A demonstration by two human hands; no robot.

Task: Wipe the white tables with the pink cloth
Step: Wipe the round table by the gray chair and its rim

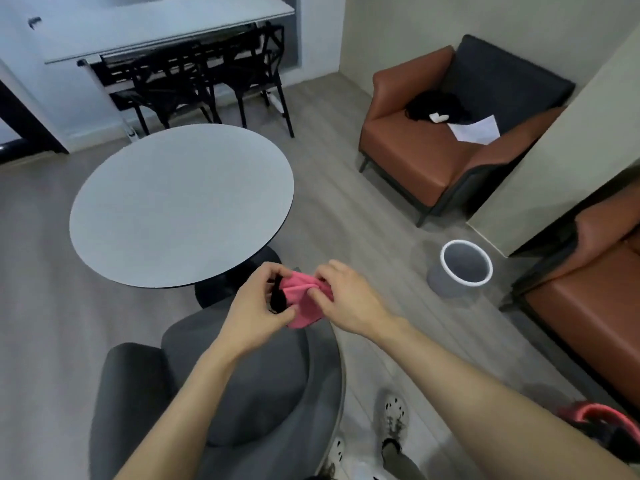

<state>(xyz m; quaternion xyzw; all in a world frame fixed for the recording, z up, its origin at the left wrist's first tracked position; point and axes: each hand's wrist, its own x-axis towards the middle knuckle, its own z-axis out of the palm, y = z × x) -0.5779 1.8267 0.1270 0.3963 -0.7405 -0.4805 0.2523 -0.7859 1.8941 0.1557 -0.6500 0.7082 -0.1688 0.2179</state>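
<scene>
1 pink cloth held in mid-air by both hands, just near-right of round white tabletop, above 1 grey chair. L hand fingers clamped on cloth's left end; R hand fingers pinching its top right. 2nd white tabletop far, 2 black chairs under it. 2 orange armchairs + 1 bin on right.

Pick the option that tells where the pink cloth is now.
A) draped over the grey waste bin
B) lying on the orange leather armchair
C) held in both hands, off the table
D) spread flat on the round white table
C: the left hand and the right hand both grip the pink cloth, bunched in the air, not touching the round white table.
</scene>
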